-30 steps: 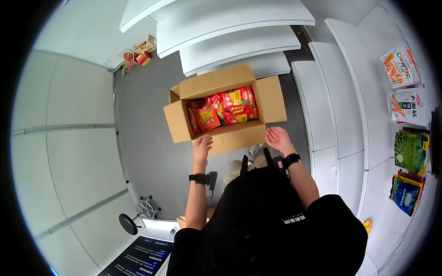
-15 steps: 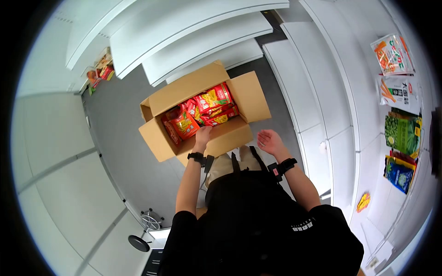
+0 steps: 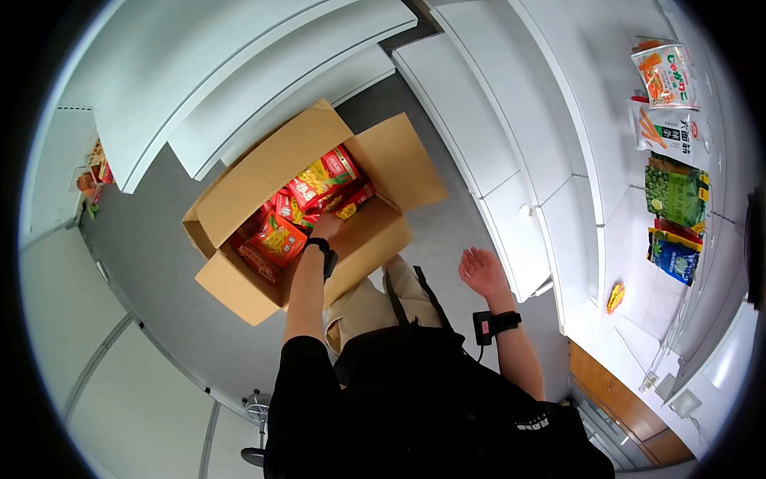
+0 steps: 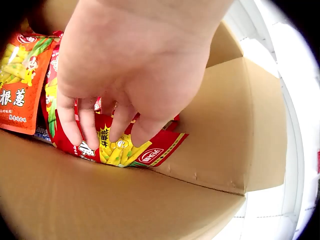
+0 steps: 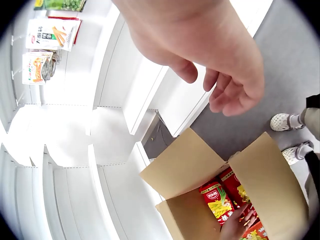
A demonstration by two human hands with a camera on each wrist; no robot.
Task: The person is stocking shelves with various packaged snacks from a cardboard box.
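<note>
My left hand (image 4: 135,65) reaches down into an open cardboard box (image 3: 263,172), fingers slightly bent and spread over the printed front of a red snack bag (image 4: 125,150). Its fingertips overlap the bag near the box's near wall. Beside it lies an orange-red snack bag (image 4: 20,95), also visible in the head view among several red bags. My right hand (image 3: 483,273) hangs in the air to the right of the box, holding nothing, its fingers loosely curled in the right wrist view.
White shelves (image 3: 511,152) run behind and to the right of the box. Hanging snack bags (image 3: 674,191) line the right wall. A wheeled stool (image 3: 257,407) stands at lower left, and more packages (image 3: 94,176) sit at far left.
My left hand has moved from the box's near edge down among the bags. My right hand stays empty beside the box. The head view has turned, swinging the shelves leftward.
</note>
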